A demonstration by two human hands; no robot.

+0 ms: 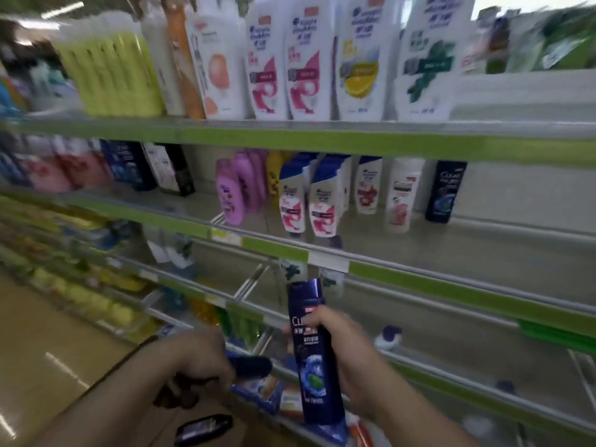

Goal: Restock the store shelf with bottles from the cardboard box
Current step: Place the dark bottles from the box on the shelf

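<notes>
Bottle (317,379) in R hand (350,359), L hand's (196,359) item (253,366) blurred

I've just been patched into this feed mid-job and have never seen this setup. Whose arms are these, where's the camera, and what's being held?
There is no machine. The single picture comes from a wide-angle camera on a person's head, looking down at their bare arms in front of a store shelf. The right hand grips a dark blue bottle upright. The left hand grips another dark bottle, lower and partly hidden. A third dark bottle lies below the left forearm. On the shelf's middle level stand pink bottles, white bottles and one matching dark bottle. The picture is blurred, and I cannot make out the cardboard box.
</notes>
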